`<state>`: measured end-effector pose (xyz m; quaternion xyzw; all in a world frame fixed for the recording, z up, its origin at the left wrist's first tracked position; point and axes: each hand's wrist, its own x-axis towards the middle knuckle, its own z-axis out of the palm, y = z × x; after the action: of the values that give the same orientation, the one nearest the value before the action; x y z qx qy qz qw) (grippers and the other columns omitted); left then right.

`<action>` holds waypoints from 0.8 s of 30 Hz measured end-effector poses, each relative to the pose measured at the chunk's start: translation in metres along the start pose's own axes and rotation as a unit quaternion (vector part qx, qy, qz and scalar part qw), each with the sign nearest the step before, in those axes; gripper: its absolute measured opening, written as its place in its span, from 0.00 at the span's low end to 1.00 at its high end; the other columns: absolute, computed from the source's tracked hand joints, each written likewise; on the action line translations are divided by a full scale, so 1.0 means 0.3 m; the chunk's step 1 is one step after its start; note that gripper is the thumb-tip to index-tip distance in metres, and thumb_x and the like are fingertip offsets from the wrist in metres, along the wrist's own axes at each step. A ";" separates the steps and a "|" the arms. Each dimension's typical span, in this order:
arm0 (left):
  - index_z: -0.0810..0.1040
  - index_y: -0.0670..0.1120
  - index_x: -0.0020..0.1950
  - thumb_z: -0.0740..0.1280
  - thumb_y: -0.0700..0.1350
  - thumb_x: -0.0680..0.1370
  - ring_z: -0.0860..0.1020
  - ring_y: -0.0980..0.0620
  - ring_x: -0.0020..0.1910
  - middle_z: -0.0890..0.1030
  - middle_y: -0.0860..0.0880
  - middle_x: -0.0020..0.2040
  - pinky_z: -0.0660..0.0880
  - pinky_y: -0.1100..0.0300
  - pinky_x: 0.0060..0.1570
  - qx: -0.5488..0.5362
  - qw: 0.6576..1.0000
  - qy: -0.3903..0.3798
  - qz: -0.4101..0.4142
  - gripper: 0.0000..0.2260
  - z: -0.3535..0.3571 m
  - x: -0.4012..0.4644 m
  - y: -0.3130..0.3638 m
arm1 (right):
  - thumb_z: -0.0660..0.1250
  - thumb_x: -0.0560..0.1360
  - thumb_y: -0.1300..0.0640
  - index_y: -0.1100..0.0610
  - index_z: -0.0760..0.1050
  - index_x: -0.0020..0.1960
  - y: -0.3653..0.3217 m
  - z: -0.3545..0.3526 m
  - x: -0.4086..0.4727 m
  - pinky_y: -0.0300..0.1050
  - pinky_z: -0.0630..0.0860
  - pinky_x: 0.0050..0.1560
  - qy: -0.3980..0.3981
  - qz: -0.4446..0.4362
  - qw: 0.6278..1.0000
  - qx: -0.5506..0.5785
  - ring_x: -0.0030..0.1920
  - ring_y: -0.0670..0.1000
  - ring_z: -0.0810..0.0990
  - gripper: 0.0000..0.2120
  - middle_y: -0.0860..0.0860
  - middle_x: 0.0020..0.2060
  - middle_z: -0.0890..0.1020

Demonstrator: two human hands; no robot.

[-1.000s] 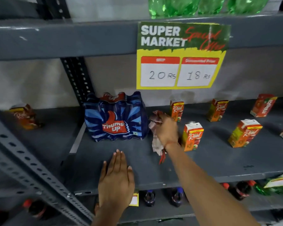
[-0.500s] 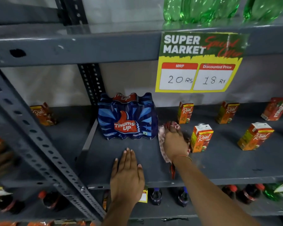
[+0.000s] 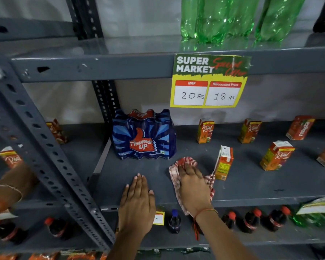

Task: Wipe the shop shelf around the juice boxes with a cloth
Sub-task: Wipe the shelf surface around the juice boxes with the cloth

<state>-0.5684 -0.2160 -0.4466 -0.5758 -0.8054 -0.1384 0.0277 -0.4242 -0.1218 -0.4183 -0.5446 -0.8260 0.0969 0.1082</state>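
Grey slotted-steel shop racking fills the view, and the grey metal middle shelf (image 3: 251, 186) carries the goods. Near its left end, toward the back, stands a blue shrink-wrapped pack of Thums Up bottles (image 3: 144, 135). Small orange and green Real juice cartons are spread over the rest: one at the back edge (image 3: 204, 131), another further right along it (image 3: 250, 131), one mid-shelf (image 3: 277, 156), and the nearest juice carton (image 3: 223, 163) standing turned edge-on, closer to the front edge.

A red and white checked cloth (image 3: 186, 162) lies on the shelf between the bottle pack and that nearest carton, reaching the front edge, its right corner just beside the carton's base. The right hand (image 3: 192, 186) presses flat on top of the cloth, fingers together and stretched out toward the back; its grip is not closed around anything, only palm-down on the fabric. A red thread circles that wrist. The left hand (image 3: 137, 201) rests flat and spread on the bare front edge of the shelf, holding nothing.

A green and yellow paper price sign (image 3: 209, 81) reading 20 Rs and 18 Rs hangs from the upper shelf's front lip, under clear green plastic bottles (image 3: 223, 17). Dark cola bottles with red caps (image 3: 251, 220) line the lower shelf. At the far left edge, another person's forearm (image 3: 6, 188) with a bangle shows beyond the slanted upright.
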 end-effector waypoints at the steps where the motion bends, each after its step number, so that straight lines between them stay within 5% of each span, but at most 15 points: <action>1: 0.47 0.43 0.76 0.42 0.54 0.80 0.47 0.53 0.77 0.50 0.48 0.78 0.42 0.55 0.75 0.000 1.000 0.002 -0.002 0.26 -0.002 -0.007 -0.004 | 0.58 0.81 0.53 0.55 0.55 0.78 -0.002 0.000 -0.008 0.51 0.62 0.75 0.001 -0.009 1.000 0.000 0.77 0.58 0.57 0.28 0.53 0.78 0.58; 13: 0.52 0.44 0.77 0.38 0.55 0.78 0.51 0.53 0.76 0.56 0.48 0.78 0.42 0.55 0.75 -0.009 1.000 0.023 0.011 0.29 -0.029 -0.122 -0.054 | 0.61 0.77 0.60 0.52 0.69 0.71 -0.147 0.056 0.071 0.53 0.73 0.66 -0.010 -0.169 0.985 0.039 0.67 0.59 0.71 0.23 0.51 0.71 0.72; 21: 0.41 0.47 0.77 0.32 0.56 0.77 0.36 0.57 0.75 0.42 0.52 0.78 0.36 0.57 0.74 -0.007 1.000 0.018 0.005 0.29 -0.028 -0.217 -0.100 | 0.59 0.77 0.59 0.55 0.69 0.72 -0.321 0.100 0.161 0.57 0.72 0.66 -0.056 -0.232 0.970 0.049 0.67 0.62 0.72 0.22 0.57 0.69 0.74; 24: 0.43 0.46 0.77 0.35 0.55 0.78 0.39 0.56 0.75 0.44 0.51 0.78 0.38 0.57 0.74 -0.011 0.999 0.032 -0.003 0.28 -0.033 -0.245 -0.095 | 0.58 0.78 0.58 0.53 0.69 0.72 -0.359 0.096 0.165 0.56 0.70 0.68 -0.077 -0.258 0.961 0.067 0.69 0.61 0.71 0.22 0.56 0.71 0.73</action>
<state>-0.5716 -0.2946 -0.4575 -0.5692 -0.8039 -0.1659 0.0468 -0.5460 -0.1192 -0.4122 -0.2952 -0.9359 0.1627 0.1021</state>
